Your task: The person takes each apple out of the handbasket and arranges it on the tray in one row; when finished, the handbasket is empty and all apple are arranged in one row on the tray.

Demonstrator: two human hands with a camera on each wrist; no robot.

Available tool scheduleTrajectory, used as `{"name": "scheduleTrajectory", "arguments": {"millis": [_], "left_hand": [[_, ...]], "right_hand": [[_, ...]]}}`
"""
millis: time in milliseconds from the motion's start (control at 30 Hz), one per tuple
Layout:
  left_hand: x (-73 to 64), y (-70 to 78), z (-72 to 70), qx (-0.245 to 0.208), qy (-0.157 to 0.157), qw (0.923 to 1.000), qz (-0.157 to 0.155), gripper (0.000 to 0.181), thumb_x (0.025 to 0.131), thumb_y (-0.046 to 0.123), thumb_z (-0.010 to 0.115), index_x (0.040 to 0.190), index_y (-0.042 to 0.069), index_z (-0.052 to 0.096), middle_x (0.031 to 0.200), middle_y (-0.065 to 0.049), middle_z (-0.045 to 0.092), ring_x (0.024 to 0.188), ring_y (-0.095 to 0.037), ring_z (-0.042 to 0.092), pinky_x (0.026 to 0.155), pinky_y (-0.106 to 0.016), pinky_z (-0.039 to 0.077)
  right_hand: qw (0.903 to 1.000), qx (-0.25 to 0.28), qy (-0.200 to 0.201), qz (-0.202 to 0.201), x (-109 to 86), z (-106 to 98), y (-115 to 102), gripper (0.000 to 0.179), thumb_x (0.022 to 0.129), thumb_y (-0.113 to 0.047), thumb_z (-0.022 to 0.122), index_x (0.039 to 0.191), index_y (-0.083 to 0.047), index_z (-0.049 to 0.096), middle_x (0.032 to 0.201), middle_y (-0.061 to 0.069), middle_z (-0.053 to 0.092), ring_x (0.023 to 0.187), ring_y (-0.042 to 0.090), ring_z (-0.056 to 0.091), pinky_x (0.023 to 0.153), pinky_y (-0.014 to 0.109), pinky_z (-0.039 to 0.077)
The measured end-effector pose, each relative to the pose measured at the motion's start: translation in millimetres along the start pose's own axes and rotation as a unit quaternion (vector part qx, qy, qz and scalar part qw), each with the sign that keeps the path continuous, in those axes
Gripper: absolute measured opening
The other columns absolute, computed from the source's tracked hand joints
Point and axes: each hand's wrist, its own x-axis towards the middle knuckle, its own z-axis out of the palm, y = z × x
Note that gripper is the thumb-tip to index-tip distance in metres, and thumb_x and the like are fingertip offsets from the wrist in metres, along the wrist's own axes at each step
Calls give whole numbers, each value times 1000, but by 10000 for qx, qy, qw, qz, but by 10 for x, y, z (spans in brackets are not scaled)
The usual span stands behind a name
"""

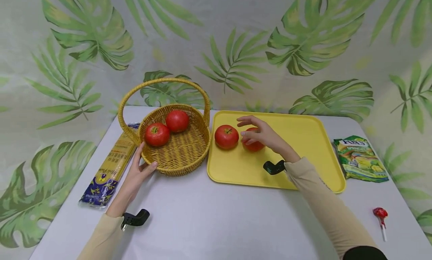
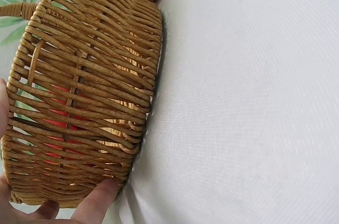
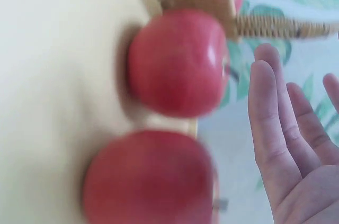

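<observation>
With the left hand (image 1: 136,172) spread against the basket (image 1: 183,151) near the desk's (image 1: 202,215) far-left corner, the right hand (image 1: 261,134), fingers parted, should cup the apple (image 1: 254,146) beneath squarely; contact seems unclear.

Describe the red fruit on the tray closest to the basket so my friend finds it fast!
Find the big yellow tray, right beside the woven basket. Near the tray's left edge sits the round red fruit. Its stem shows plainly from above, while its red neighbour is partly hidden by the right hand.
</observation>
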Motion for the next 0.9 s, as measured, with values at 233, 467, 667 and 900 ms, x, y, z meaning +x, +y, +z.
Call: {"name": "scheduleTrajectory", "arguments": {"millis": [233, 467, 667, 900], "left_hand": [[10, 8, 8, -12, -13, 10000, 64, 82, 99, 12, 54, 154, 29, -5, 157, -7, -17, 136, -53, 9, 109, -58, 20], [-7, 28, 14, -48, -20, 9999, 135, 82, 99, 12, 53, 154, 29, -4, 157, -7, -16, 136, -53, 9, 109, -57, 20], [1, 17, 7, -109, -15, 9999, 81, 83, 99, 13, 54, 154, 31, -5, 157, -8, -17, 137, -52, 9, 110, -55, 21], [17, -11, 1, -102, -1, 9999, 21, 83, 99, 14, 53, 154, 32, -5, 157, -7, -17, 137, -52, 10, 110, -55, 21]], "right_hand": [[9986, 211, -372, -298, 253, 370, -113, 44, 96, -11, 59, 137, -4, 46, 133, 24, 49, 94, 40, 63, 79, 46, 54], [9959, 212, -755, -443, 602, 773, -268, 45, 95, -13, 60, 138, -9, 47, 130, 13, 49, 93, 37, 63, 79, 57, 50], [9934, 84, -1047, -467, 891, 1081, -414, 50, 95, -15, 61, 141, -12, 42, 135, 16, 46, 92, 33, 64, 76, 46, 55], [9933, 156, -1128, -181, 1190, 1327, -513, 56, 95, -18, 60, 145, -11, 36, 143, 19, 37, 89, 30, 64, 73, 39, 55]]}}
